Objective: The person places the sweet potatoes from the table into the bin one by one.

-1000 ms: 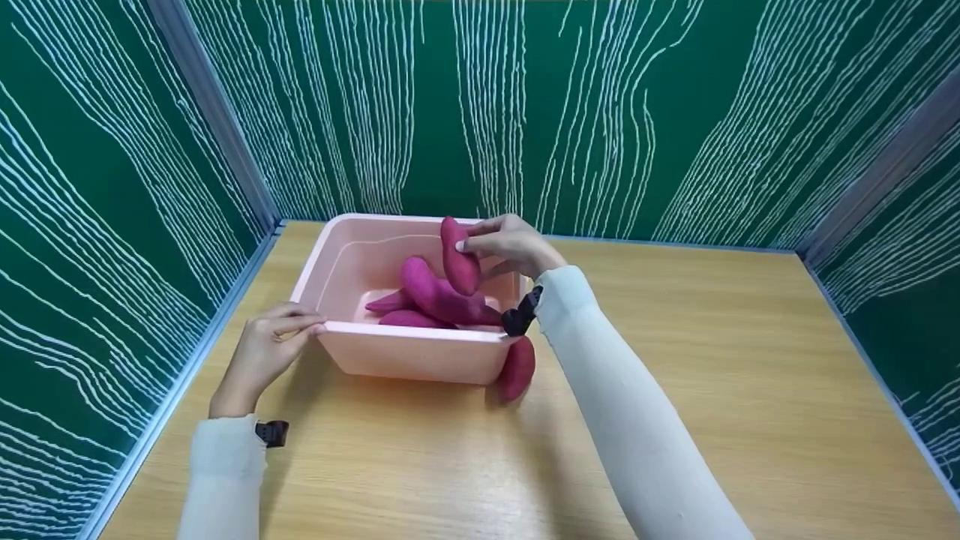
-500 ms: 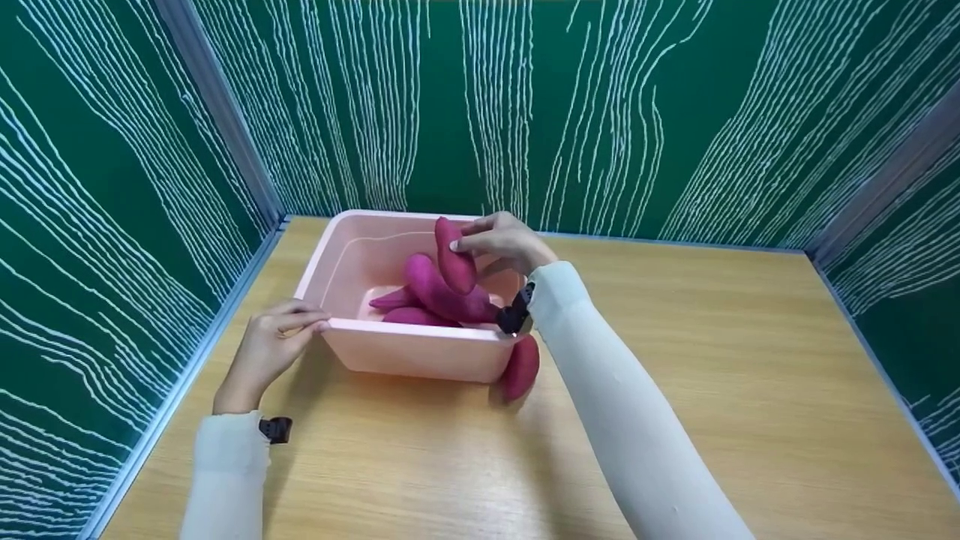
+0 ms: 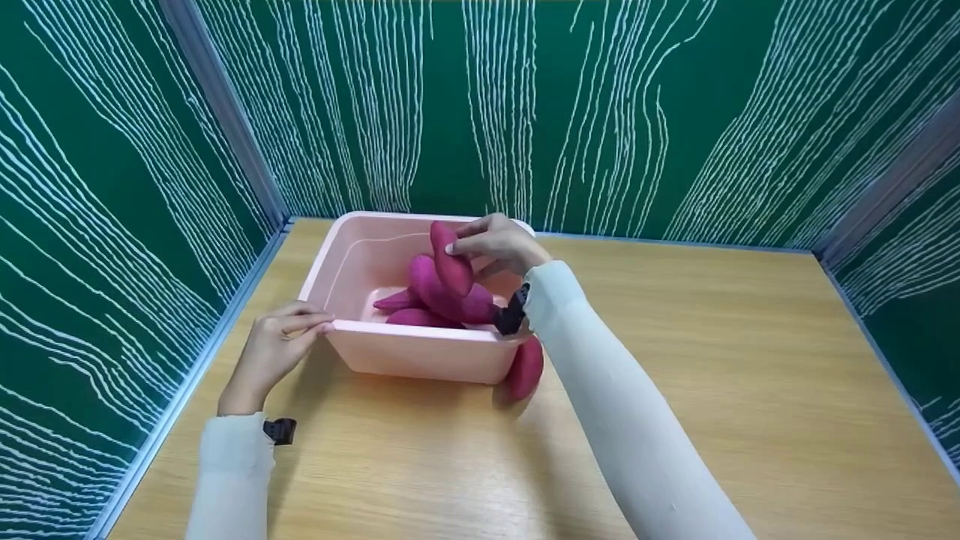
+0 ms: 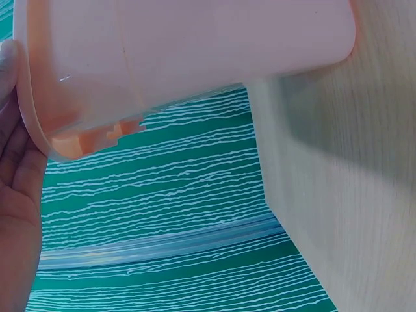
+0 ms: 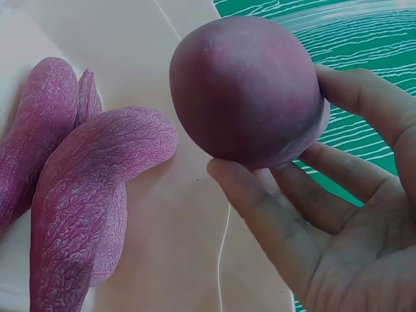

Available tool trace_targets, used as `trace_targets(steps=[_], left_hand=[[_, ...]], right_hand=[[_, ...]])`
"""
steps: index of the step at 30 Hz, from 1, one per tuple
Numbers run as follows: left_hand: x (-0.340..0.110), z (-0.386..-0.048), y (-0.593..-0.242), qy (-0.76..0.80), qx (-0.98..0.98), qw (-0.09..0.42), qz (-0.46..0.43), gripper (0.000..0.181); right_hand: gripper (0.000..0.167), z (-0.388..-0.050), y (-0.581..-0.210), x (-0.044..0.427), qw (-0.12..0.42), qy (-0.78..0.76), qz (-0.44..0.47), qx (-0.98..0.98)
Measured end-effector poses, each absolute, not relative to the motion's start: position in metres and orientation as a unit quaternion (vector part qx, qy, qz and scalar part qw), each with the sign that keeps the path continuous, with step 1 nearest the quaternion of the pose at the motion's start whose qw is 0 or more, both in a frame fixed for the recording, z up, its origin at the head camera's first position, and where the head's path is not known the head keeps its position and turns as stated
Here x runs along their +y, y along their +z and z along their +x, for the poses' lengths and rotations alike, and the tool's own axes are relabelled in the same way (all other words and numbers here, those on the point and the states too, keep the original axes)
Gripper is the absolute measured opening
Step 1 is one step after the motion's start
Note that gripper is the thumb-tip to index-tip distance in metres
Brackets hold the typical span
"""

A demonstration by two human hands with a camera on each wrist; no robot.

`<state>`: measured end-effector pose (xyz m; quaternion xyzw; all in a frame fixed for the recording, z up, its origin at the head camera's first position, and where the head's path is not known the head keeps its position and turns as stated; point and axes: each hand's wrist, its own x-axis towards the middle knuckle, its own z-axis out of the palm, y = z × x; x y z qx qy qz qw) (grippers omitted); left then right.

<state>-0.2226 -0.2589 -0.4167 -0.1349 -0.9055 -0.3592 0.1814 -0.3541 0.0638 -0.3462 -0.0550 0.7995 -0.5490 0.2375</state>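
A pink plastic basin [image 3: 420,354] stands on the wooden table. At its near-left corner my left hand [image 3: 274,352] pinches the rim between thumb and fingers; the left wrist view shows those fingers [image 4: 14,153] at the basin's lip. Over the basin's right part, my right hand [image 3: 499,244] holds a red sweet potato [image 3: 451,259] on end by thumb and fingertips. In the right wrist view that sweet potato [image 5: 250,91] is seen end-on. Several purple sweet potatoes [image 3: 442,294] lie heaped on the basin floor, one crossing over others. The front wall partly hides them.
Another red sweet potato [image 3: 526,369] lies on the table against the basin's near-right corner, partly hidden by the rim and right wrist. Green walls with white wavy lines [image 3: 600,112] enclose the table [image 3: 735,360] at the back and sides, with metal edging along them.
My right hand has shifted slightly left and a little lower over the basin with the sweet potato. The left hand stays on the rim. The head view has drifted a little.
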Motion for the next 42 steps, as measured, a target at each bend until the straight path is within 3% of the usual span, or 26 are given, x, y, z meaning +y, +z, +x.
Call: trace_targets(steps=[16,25,42], left_hand=[[-0.259,-0.223,-0.416,-0.364,-0.907,0.169,-0.130,0.019],[-0.259,-0.225,-0.418,-0.359,-0.895,0.211,-0.161,0.017],[-0.260,-0.224,-0.418,-0.369,-0.900,0.186,-0.139,0.019]], right_hand=[[0.035,-0.353,-0.348,0.069,0.228,-0.553,-0.035,0.801],[0.034,-0.351,-0.345,0.072,0.228,-0.560,-0.040,0.795],[0.034,-0.350,-0.341,0.077,0.230,-0.563,-0.037,0.793]])
